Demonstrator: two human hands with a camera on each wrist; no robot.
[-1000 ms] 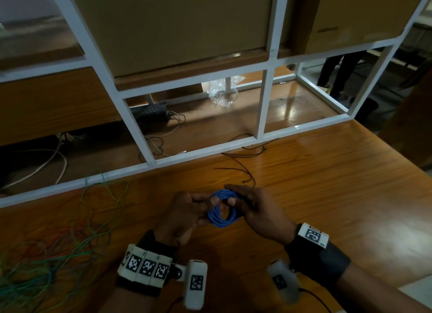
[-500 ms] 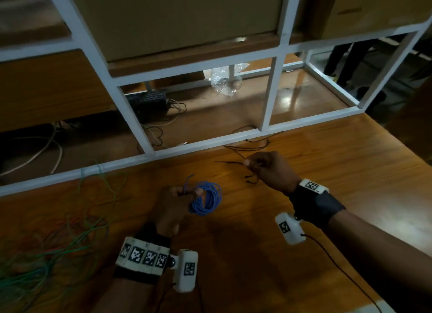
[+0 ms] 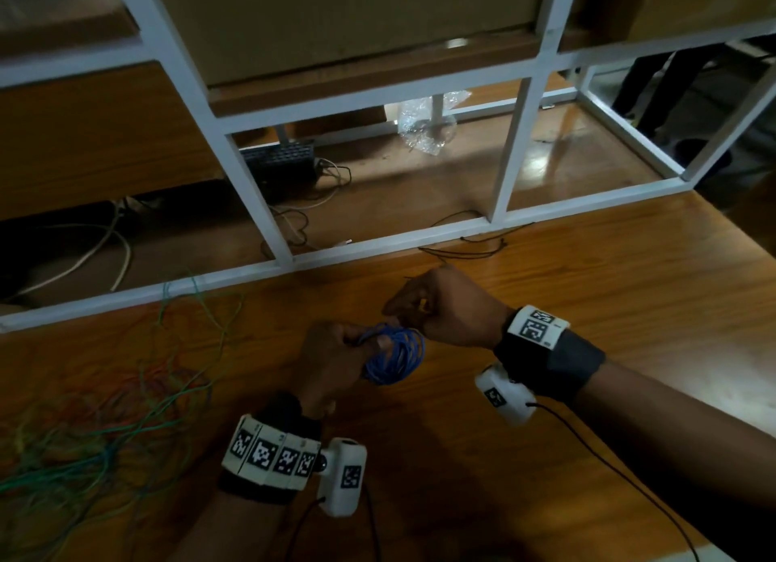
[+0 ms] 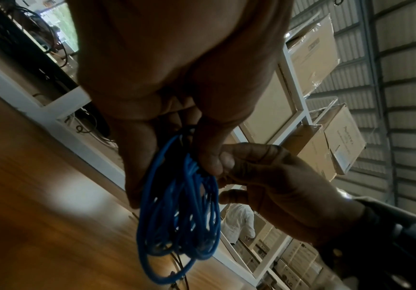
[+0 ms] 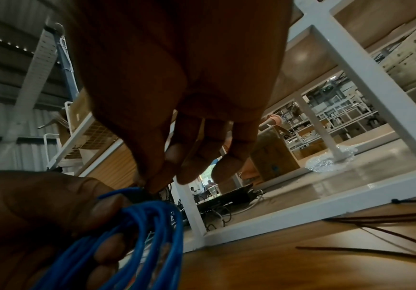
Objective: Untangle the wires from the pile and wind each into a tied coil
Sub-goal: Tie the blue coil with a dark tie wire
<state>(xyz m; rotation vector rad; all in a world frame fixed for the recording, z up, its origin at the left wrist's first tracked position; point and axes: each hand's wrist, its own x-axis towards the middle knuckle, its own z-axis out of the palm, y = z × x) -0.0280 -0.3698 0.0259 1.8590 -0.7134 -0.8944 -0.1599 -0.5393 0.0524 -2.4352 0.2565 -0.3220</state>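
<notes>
One blue coil (image 3: 394,357) is held just above the tabletop (image 3: 588,318), near its middle. The coil is gripped by the left hand (image 3: 331,362), fingers (image 4: 137,157) curled round the gathered loops on one side while the rest hangs free below. The right hand (image 3: 449,309) is set against the top of the coil, thumb and forefinger pinched narrow on something thin and dark at the bundle's upper edge; from the right wrist view this is probably a tie, though the spot is too shadowed for certainty. The remaining right fingers (image 5: 194,166) are held loosely bent, clear of the wire.

Step in hand, as judged: winding of this wire is finished and the binding is being started. No finished knot or wrap is seen around the loops.

Several dark ties (image 3: 474,250) are left lying on the tabletop beyond the hands, close to the white frame (image 3: 260,208). The pile of tangled wires (image 3: 96,431), green, red and yellow, is spread at the left edge, well apart from the coil.

Next move, as judged: the tie is to be passed through the coil's opening and round the gathered loops, then drawn snug. A firm left grip is called for throughout, since loose turns could spring apart before the tie is closed.
</notes>
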